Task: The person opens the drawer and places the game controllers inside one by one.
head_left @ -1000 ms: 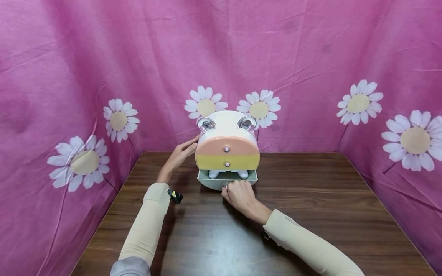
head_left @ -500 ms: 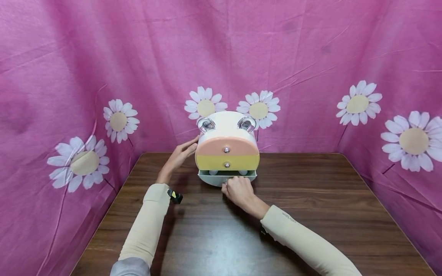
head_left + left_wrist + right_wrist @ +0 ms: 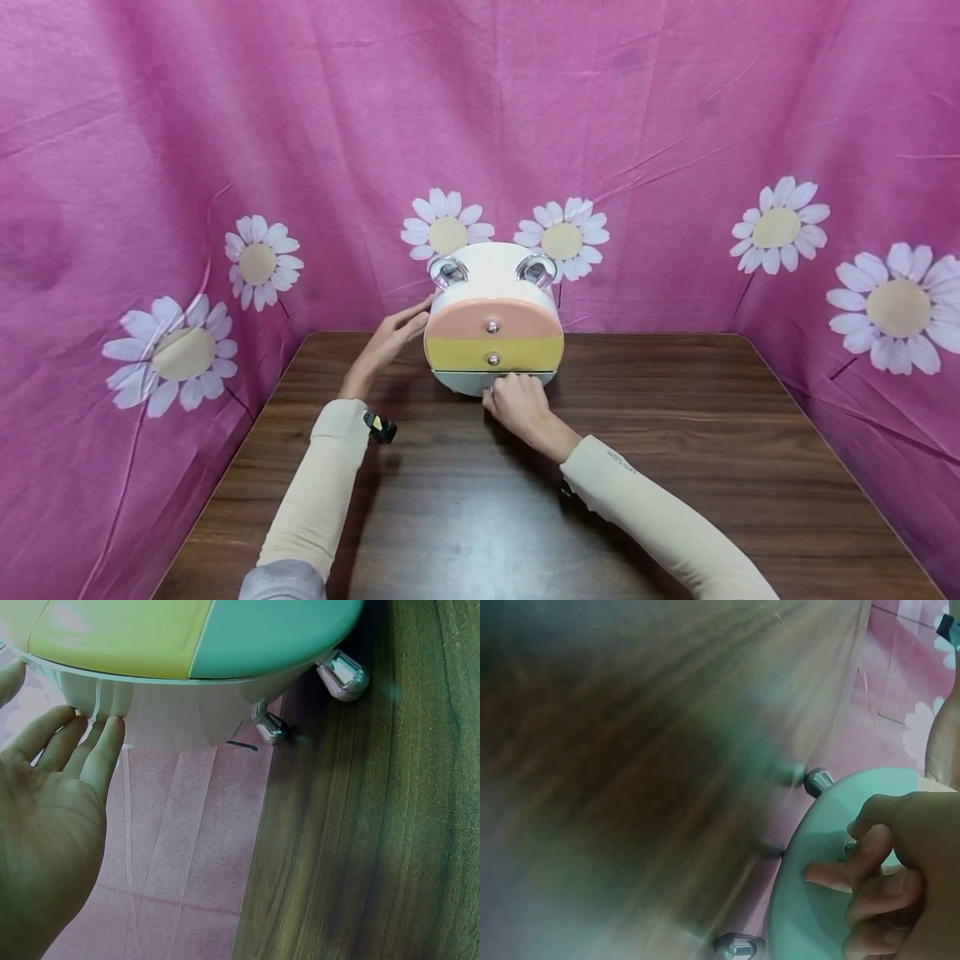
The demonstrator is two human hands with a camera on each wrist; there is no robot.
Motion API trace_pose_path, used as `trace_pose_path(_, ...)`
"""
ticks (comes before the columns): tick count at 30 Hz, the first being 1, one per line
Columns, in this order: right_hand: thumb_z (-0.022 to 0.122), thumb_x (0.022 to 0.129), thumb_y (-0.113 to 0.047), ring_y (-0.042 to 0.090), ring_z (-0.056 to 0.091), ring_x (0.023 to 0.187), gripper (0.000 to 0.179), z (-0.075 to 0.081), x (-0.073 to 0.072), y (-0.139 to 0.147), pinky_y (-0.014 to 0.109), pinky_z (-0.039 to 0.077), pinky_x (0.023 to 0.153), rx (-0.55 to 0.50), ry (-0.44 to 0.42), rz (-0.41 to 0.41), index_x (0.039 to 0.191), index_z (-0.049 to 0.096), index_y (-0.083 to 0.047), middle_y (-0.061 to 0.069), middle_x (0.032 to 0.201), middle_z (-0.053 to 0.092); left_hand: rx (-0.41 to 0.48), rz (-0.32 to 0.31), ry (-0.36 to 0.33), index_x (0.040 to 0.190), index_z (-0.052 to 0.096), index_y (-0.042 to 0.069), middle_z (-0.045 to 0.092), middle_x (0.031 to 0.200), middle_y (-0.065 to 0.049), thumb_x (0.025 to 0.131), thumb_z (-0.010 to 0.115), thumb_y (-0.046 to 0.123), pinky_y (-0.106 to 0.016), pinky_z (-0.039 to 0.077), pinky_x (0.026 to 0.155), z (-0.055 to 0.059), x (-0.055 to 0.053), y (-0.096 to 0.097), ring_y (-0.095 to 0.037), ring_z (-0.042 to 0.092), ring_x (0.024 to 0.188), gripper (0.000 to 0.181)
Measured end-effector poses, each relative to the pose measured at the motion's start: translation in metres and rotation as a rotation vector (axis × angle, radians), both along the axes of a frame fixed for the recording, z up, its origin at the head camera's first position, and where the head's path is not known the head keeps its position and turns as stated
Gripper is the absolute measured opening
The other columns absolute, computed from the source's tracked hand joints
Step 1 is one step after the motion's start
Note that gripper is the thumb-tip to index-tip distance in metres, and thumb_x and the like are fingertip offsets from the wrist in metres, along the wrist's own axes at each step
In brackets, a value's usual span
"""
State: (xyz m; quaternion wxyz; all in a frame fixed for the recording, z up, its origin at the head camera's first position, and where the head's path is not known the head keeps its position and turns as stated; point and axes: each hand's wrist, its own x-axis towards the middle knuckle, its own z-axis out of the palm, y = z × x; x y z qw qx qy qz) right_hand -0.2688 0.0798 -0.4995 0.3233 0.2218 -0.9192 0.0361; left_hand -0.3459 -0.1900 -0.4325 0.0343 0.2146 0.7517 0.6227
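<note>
A rounded white mini drawer chest (image 3: pixel 492 271) stands at the table's far side, with a peach drawer (image 3: pixel 457 321), a yellow drawer (image 3: pixel 457 354) and a mint-green bottom drawer (image 3: pixel 459 382). Two silver ring-like pieces sit on its top. My left hand (image 3: pixel 386 343) touches the chest's left side with extended fingertips, seen closely in the left wrist view. At the front, my right hand (image 3: pixel 519 408) pinches the bottom drawer's round metal knob (image 3: pixel 849 844), partly hidden by the fingers. The green drawer's front now lies about level with the yellow one, a thin dark line between them.
Beneath the chest are short shiny feet (image 3: pixel 343 675). A dark wooden table (image 3: pixel 480 500) carries it. Pink cloth (image 3: pixel 360 125) printed with daisies hangs behind and at both sides, near the table's edges.
The green bottom drawer has slid back from well pulled out to about flush with the chest, my right hand moving inward with it. My left hand has kept its place at the side.
</note>
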Motion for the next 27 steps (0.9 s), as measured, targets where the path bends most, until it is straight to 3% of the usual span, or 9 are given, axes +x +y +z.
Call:
trace_pose_path(12, 0.079, 0.086, -0.025, 0.025, 0.056, 0.043, 0.05, 0.0043, -0.0063, 0.0006, 0.043, 0.047, 0.036, -0.007, -0.049, 0.015, 0.05, 0.045, -0.018, 0.002, 0.049, 0.052, 0.014, 0.008, -0.003, 0.162, 0.044, 0.008, 0.04, 0.171, -0.006, 0.113, 0.056, 0.028, -0.031, 0.044, 0.122, 0.0021, 0.0013, 0.0008, -0.028, 0.04, 0.157, 0.055)
trace_pose_path(19, 0.078, 0.091, -0.028, 0.025, 0.057, 0.043, 0.055, 0.004, -0.0029, 0.0018, 0.044, 0.047, 0.036, -0.007, -0.081, 0.021, 0.05, 0.044, -0.019, 0.001, 0.049, 0.052, 0.014, -0.002, -0.016, 0.163, 0.044, 0.011, 0.039, 0.172, -0.004, 0.113, 0.056, 0.029, -0.032, 0.043, 0.123, 0.0012, 0.0033, -0.0006, -0.026, 0.039, 0.158, 0.054)
trace_pose_path(27, 0.074, 0.099, -0.035, 0.027, 0.056, 0.046, 0.061, 0.0067, -0.003, 0.009, 0.046, 0.048, 0.038, -0.044, -0.24, 0.02, 0.051, 0.04, -0.02, 0.0, 0.05, 0.047, 0.019, -0.001, -0.014, 0.163, 0.044, 0.012, 0.039, 0.172, -0.003, 0.113, 0.055, 0.028, -0.031, 0.044, 0.123, -0.0004, 0.0031, -0.0001, -0.027, 0.039, 0.158, 0.054)
